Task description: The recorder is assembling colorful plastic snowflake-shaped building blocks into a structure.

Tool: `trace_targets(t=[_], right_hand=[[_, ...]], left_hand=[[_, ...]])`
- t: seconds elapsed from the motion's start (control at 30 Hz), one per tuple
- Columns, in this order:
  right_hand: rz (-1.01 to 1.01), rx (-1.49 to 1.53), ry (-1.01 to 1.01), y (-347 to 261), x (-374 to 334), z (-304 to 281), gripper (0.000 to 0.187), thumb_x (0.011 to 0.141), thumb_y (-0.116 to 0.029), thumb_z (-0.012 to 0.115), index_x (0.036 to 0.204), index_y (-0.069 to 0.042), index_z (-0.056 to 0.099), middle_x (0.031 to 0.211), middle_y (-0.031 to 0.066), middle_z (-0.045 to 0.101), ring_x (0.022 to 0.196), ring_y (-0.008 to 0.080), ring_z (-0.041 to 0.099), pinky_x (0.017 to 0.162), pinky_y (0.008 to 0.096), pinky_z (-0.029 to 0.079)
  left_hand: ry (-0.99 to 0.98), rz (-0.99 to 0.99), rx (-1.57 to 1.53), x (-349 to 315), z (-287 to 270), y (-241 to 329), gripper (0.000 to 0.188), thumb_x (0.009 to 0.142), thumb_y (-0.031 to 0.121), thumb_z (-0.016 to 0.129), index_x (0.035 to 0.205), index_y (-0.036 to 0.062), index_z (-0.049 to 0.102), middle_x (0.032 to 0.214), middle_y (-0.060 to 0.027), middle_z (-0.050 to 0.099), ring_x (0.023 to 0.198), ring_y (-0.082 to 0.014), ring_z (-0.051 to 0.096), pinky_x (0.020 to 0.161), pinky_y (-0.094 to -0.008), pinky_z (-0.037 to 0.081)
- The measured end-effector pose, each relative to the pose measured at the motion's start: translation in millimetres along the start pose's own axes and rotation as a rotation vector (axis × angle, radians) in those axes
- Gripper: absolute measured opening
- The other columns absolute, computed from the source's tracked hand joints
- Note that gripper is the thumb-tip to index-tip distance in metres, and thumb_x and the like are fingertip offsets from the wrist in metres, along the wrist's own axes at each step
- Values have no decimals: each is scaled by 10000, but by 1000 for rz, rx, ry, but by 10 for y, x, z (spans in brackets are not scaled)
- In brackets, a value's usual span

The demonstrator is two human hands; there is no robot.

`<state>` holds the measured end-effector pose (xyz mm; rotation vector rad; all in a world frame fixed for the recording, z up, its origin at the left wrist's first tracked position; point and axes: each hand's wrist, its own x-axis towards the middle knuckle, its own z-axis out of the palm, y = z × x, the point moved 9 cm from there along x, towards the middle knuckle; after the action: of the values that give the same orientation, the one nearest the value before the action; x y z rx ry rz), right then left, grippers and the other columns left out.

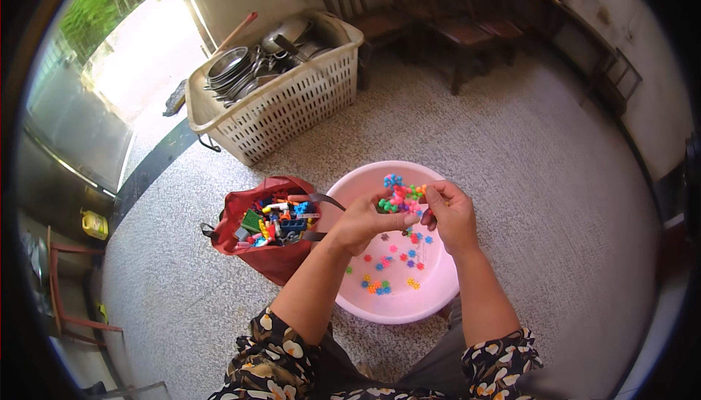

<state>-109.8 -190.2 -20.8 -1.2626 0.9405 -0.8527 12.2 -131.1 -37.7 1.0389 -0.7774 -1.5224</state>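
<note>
Above a round pink basin [349, 305], both my hands are closed on a cluster of small coloured plastic snap pieces [400, 197], joined in blue, green, red, pink and orange. My left hand [365, 221] holds the cluster from its left, thumb stretched along the lower side. At the right end, the thumb and fingers of my right hand [450, 214] pinch it by an orange part. Several loose flower-shaped pieces [413, 283] lie scattered on the basin floor below. To the left stands a red fabric bag [274, 258], open at the top and full of mixed toy blocks [281, 217].
A large white slotted plastic crate [292, 108] holds metal bowls and pans beyond the bag. Dark wooden chairs [460, 31] line the far wall. A yellow jug [95, 223] and a wooden chair [77, 320] are at the left, near a bright open doorway [150, 42].
</note>
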Motion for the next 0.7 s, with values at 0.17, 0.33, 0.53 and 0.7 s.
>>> trace_targets(t=[0.17,0.33,0.53,0.7], right_hand=[[-22,-105,-68,17,-39,107,201,886,-223,580,913,-25,587,678,14,577,534,71,544,455,187,411],[-237,-162,-59,-158,-41,141,140,868,-154,602,891,-16,601,673,10,566,562,69,540,495,196,435],[-251,-58,9,-95,-39,156,94,861,-109,603,877,-16,604,680,12,572,557,66,535,491,188,427],[-120,226,-31,-47,-79,203,75,868,-102,583,894,-32,585,736,37,593,560,93,549,479,199,427]], left_hand=[[232,79,112,-58,-126,48,403,722,278,766,947,15,561,771,-34,611,636,-87,572,521,-207,441],[191,85,-37,-39,-39,104,261,783,246,711,860,34,580,707,-20,583,583,-71,544,470,-196,400],[236,60,-231,-33,-68,20,194,796,178,691,845,19,590,722,-19,581,590,-76,542,493,-200,409],[168,-40,-359,-10,7,-86,196,791,189,687,877,34,603,751,-27,582,644,-121,577,551,-238,463]])
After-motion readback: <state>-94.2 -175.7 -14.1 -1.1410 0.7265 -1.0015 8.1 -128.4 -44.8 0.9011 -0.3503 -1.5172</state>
